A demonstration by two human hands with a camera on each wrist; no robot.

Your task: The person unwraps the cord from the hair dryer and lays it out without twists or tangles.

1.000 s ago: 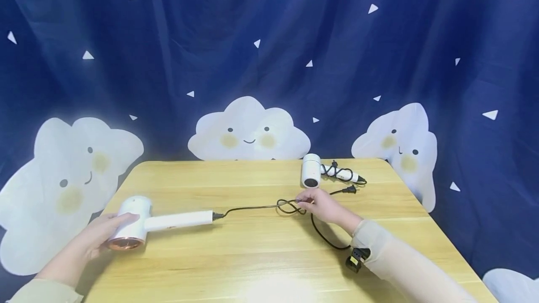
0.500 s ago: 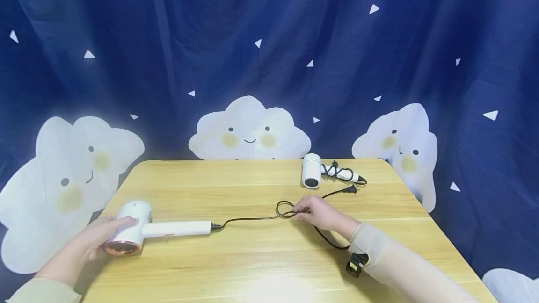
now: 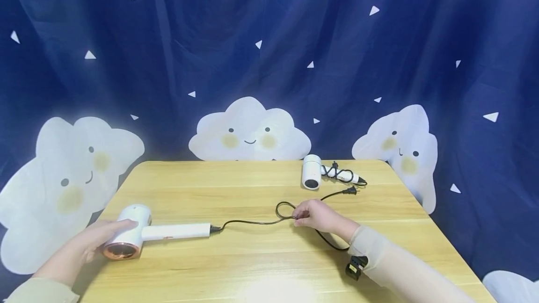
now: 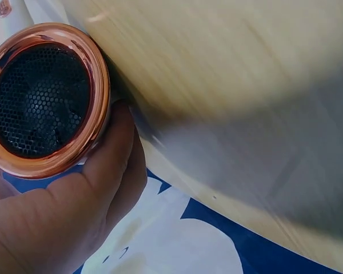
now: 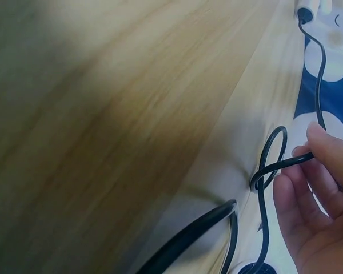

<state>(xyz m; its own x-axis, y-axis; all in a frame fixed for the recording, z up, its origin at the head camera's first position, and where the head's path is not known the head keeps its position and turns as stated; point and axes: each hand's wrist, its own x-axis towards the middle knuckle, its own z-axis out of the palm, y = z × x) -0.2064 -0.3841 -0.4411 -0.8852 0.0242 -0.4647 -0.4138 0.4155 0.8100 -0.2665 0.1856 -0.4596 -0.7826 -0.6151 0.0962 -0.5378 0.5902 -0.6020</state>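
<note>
My left hand (image 3: 93,240) grips the barrel of a white hair dryer (image 3: 176,231) at the table's left side, thumb on top. Its handle points right, and a copper ring (image 4: 101,108) surrounds the dark mesh grille (image 4: 40,103) in the left wrist view. From the handle end a black cord (image 3: 252,222) runs right across the table. My right hand (image 3: 321,216) pinches this cord between thumb and fingers beside a small loop (image 5: 274,151). Beyond the hand lies the two-pin plug (image 3: 349,191). Part of the cord is hidden behind the right hand.
A second, smaller white hair dryer (image 3: 311,173) lies at the back right, its own cord (image 3: 337,172) wound round the handle. The wooden table (image 3: 202,270) has a blue cloud-print curtain (image 3: 269,60) behind it. A black device (image 3: 355,268) sits under the right wrist.
The held hair dryer has come slightly nearer to me with my left hand. My right hand has drawn nearer too, bringing the looped cord along; the second dryer stays put.
</note>
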